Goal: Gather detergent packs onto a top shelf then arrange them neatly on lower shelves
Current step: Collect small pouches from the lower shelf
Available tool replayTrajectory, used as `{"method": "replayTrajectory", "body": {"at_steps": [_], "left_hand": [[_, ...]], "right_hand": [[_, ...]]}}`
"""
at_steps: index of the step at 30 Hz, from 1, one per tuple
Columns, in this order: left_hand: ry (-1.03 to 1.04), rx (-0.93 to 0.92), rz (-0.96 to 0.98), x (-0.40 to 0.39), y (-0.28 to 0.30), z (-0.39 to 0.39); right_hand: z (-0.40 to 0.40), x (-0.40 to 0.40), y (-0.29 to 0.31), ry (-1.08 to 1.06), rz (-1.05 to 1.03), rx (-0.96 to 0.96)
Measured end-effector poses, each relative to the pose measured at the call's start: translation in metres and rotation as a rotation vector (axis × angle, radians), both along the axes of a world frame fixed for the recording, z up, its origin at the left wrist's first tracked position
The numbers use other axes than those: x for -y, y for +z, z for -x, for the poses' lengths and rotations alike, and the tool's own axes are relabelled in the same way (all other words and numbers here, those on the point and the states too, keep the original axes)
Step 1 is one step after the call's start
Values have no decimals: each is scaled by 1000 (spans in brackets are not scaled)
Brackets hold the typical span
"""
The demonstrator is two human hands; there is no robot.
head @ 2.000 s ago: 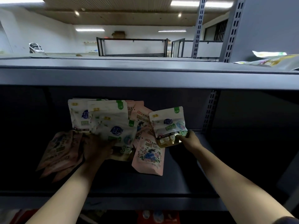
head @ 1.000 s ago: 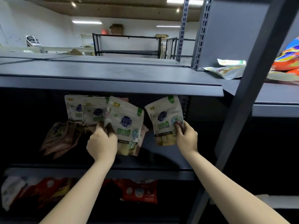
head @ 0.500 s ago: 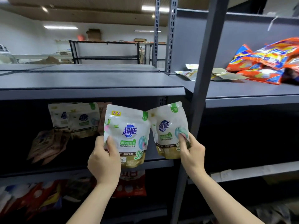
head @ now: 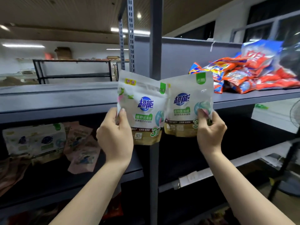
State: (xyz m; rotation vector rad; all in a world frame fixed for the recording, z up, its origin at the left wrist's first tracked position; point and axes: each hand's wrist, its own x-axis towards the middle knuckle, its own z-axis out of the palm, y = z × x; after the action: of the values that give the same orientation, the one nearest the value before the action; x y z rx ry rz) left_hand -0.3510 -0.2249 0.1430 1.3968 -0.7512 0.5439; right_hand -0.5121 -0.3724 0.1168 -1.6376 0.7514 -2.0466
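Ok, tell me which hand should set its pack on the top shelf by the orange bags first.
Right hand, probably: its white pack is already nearest the orange bags on the top shelf; the left hand is left of the upright.

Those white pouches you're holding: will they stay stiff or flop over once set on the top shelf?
Probably semi-stiff: the left pouch and right pouch stay upright though each hand grips only a lower edge. Likely light, since a pinch holds each. The glossy film may slide, and the shelf is smooth.
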Motion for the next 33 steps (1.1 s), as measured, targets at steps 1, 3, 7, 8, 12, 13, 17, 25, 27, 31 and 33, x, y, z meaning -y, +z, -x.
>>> {"method": "replayTrajectory", "body": {"at_steps": [1, 3, 7, 8, 12, 13, 17, 25, 27, 31, 33], "left_hand": [[10, 9, 4, 10, 8, 8], [63, 47, 14, 32, 23, 22], [120, 130, 55, 83, 49, 53], [122, 128, 63, 98, 54, 59], [152, 60, 64, 162, 72, 73], [159, 34, 53, 178, 75, 73], [203, -68, 55, 237, 82, 62], [298, -311, 82, 309, 100, 27], [297, -357, 93, 322, 108, 18], [301, -420, 139, 345, 121, 1], [282, -479, 176, 358, 128, -10]], "right_hand": [[6, 9, 8, -17, 0, 16], [15, 28, 22, -36, -5, 39], [29, 75, 45, -52, -30, 37], [31, 88, 51, -48, -37, 30], [36, 153, 74, -46, -36, -34], [36, 170, 79, -47, -32, -50], [30, 234, 95, -10, 22, -92], [-12, 336, 123, -78, 91, -302], [-24, 353, 126, -198, 99, -375], [-46, 379, 123, -285, 173, -655], [-56, 393, 117, -184, 105, -1027]]}}
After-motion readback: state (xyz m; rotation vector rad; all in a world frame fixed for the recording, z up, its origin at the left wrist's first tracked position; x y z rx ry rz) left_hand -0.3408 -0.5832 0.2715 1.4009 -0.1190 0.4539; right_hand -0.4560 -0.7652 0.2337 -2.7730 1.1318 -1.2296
